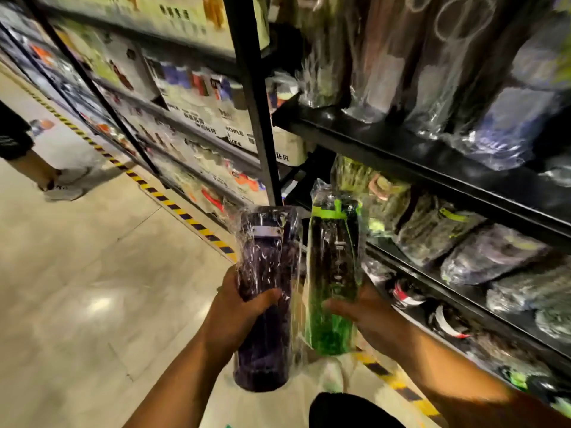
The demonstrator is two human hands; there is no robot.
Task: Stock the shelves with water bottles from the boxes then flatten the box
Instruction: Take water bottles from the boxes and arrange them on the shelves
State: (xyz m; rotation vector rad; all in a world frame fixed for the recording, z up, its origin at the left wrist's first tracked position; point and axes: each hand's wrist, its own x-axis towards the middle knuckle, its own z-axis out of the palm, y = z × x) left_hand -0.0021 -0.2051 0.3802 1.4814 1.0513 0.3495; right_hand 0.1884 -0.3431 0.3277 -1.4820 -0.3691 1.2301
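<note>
My left hand [244, 307] grips a dark purple water bottle [265, 267] wrapped in clear plastic, upright in front of me. My right hand [361, 310] grips a green water bottle [332, 273], also in plastic wrap, beside the purple one. Both bottles stand close to the black metal shelves [411, 146] on my right. Wrapped bottles [491, 251] lie on the middle shelf, and more wrapped bottles [432, 63] fill the shelf above. No box is clearly in view; a pale surface [324, 375] shows below the bottles.
A black shelf post [256, 100] rises just behind the bottles. Shelves of boxed goods [197, 97] run away to the left. Yellow-black floor tape [173, 206] lines the shelf base. Another person's legs [46, 177] stand on the beige floor at far left.
</note>
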